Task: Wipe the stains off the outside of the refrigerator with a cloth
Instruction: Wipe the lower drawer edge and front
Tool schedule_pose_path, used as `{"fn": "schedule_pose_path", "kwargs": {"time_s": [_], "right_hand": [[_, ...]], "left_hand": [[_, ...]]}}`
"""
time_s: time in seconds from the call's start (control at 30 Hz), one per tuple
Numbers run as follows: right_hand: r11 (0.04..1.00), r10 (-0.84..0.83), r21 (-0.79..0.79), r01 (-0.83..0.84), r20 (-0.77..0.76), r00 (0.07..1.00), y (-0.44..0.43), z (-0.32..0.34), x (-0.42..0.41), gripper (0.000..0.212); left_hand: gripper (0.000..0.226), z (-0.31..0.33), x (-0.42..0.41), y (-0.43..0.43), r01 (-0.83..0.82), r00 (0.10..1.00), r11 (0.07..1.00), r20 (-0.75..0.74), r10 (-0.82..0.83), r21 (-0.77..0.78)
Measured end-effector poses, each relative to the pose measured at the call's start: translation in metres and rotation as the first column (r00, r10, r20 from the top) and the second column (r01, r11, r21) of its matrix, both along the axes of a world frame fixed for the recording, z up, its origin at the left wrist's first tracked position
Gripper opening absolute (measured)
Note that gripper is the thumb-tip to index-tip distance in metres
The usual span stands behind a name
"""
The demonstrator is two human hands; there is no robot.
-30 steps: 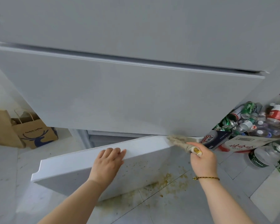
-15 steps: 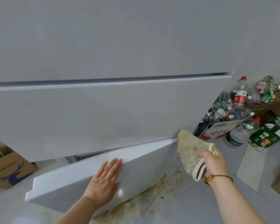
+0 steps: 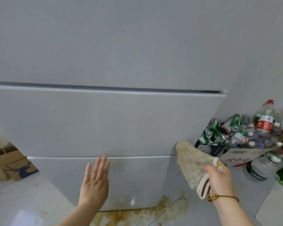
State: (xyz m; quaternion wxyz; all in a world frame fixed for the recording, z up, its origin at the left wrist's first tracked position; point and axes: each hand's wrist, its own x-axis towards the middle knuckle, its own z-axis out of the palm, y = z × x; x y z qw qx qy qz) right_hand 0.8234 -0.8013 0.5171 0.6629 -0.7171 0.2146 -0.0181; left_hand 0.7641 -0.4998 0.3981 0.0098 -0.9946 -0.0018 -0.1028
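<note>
drawer (image 3: 137,180) now closed | left hand (image 3: 95,185) flat | right hand (image 3: 219,180) grips cloth (image 3: 191,162) | red-lettered carton (image 3: 238,158)

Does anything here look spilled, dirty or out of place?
Yes. A brown spill spreads over the floor at the foot of the bottom drawer, whose front bears dark specks. The cloth looks soiled too.

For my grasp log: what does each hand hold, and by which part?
The right hand grips the cloth by its lower hemmed end. The left hand holds nothing; its fingers are straight.
</note>
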Motion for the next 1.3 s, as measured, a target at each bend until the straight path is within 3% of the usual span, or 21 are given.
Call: {"fn": "schedule_pose_path", "kwargs": {"time_s": [0.13,0.33,0.57,0.7,0.8,0.9,1.0,1.1,1.17,1.3], "right_hand": [[0.986,0.054,0.157,-0.051,-0.015,0.998,-0.052,0.010,0.022,0.024],[0.924,0.128,0.370,-0.092,-0.074,0.989,-0.114,0.015,0.066,0.016],[0.819,0.231,0.540,-0.193,-0.002,0.973,-0.118,0.034,0.103,0.025],[0.731,0.307,0.593,-0.337,0.156,0.939,-0.097,0.046,0.119,0.016],[0.663,0.366,0.523,-0.535,0.396,0.842,-0.082,0.065,0.130,0.026],[0.618,0.536,0.190,-0.763,0.608,0.586,-0.065,0.078,0.133,0.036],[0.623,0.632,-0.109,-0.774,0.653,0.417,-0.048,0.063,0.128,0.051],[0.649,0.668,-0.246,-0.719,0.638,0.384,-0.045,0.027,0.128,0.063],[0.600,0.745,-0.251,-0.760,0.521,0.416,-0.050,0.004,0.130,0.063],[0.550,0.800,-0.015,-0.835,0.295,0.522,-0.059,-0.029,0.127,0.056]], "left_hand": [[0.054,0.034,0.011,-0.080,-0.099,0.958,0.941,0.224,0.178,-0.325],[0.052,0.103,0.071,-0.198,0.015,0.841,0.937,0.511,0.178,-0.350],[0.056,0.139,0.100,-0.256,-0.017,0.858,0.931,0.473,0.201,-0.365],[0.059,0.137,0.108,-0.263,-0.098,0.884,0.954,0.416,0.215,-0.285],[0.063,0.134,0.111,-0.266,-0.145,0.890,0.945,0.378,0.255,-0.294],[0.068,0.136,0.114,-0.271,-0.145,0.891,0.927,0.362,0.274,-0.345],[0.057,0.134,0.112,-0.265,-0.125,0.897,0.922,0.355,0.263,-0.365],[0.064,0.138,0.109,-0.261,-0.119,0.910,0.908,0.322,0.261,-0.401],[0.074,0.144,0.107,-0.262,-0.141,0.922,0.887,0.267,0.279,-0.440],[0.081,0.154,0.104,-0.268,-0.200,0.925,0.837,0.182,0.332,-0.508]]}}
